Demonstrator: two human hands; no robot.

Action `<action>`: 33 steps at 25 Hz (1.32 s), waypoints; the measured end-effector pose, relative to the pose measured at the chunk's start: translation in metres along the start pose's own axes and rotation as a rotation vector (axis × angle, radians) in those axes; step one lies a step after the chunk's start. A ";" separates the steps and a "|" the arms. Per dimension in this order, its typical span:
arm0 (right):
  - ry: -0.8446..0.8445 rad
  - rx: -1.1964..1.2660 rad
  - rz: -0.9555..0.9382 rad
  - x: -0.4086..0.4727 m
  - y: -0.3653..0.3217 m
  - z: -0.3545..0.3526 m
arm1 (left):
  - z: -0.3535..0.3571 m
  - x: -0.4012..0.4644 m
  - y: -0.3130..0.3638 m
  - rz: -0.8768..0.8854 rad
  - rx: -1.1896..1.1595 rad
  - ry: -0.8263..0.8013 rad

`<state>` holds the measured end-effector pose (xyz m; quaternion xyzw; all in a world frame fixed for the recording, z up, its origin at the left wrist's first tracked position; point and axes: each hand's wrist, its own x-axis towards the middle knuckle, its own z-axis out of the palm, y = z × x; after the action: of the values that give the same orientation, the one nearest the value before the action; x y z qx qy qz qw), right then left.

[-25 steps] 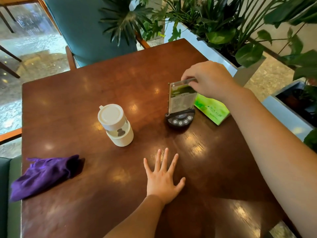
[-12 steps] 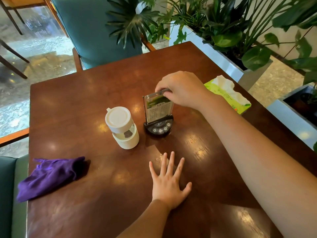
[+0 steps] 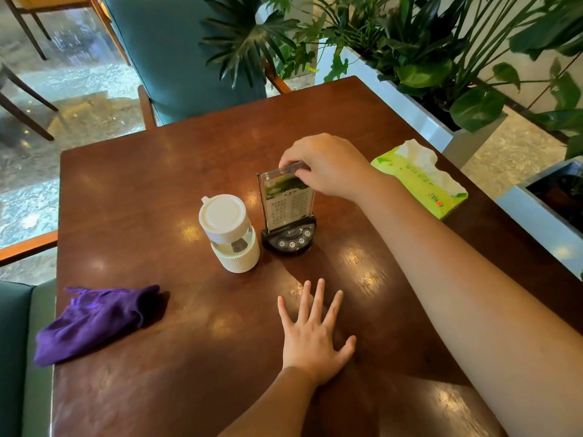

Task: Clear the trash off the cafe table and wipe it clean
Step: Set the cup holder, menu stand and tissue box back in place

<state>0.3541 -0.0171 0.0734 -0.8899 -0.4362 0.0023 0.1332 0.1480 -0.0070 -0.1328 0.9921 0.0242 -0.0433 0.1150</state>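
Head view shows me barely started: my right hand point(image 3: 328, 165) pinches the menu stand point(image 3: 287, 212) by its top beside the cup point(image 3: 228, 232), my left hand point(image 3: 315, 339) rests flat and empty on the counter point(image 3: 157, 184), and the purple cloth point(image 3: 94, 320) lies unused at the left edge.

One cup point(image 3: 229, 232), one menu stand point(image 3: 287, 212), one tissue pack point(image 3: 419, 179), one purple cloth point(image 3: 94, 321), two hands point(image 3: 315, 339).

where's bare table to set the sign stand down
Free: the far left stretch behind the white cup, and the near edge between the purple cloth and the left hand. Crowded: the middle, around cup, sign stand and right hand.
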 end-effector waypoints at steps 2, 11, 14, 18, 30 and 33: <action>0.006 0.013 0.006 0.001 0.001 0.005 | -0.001 0.000 0.000 0.001 0.004 0.001; 0.213 -0.072 -0.071 -0.029 0.007 0.039 | -0.001 0.000 -0.001 -0.008 0.014 -0.008; 0.426 -0.138 0.073 -0.062 0.029 0.044 | 0.000 0.000 -0.001 -0.002 0.018 -0.007; 0.157 -0.187 0.692 -0.095 0.105 0.031 | 0.003 0.000 0.000 -0.002 0.027 -0.001; -0.143 -0.095 0.675 -0.114 0.184 0.066 | 0.002 0.001 0.000 -0.008 0.039 0.002; -0.190 -0.064 0.471 -0.128 0.195 0.058 | 0.002 0.000 0.000 -0.009 0.035 -0.005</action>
<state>0.4193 -0.2171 -0.0432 -0.9665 -0.2275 0.1031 0.0591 0.1476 -0.0072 -0.1344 0.9938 0.0276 -0.0467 0.0975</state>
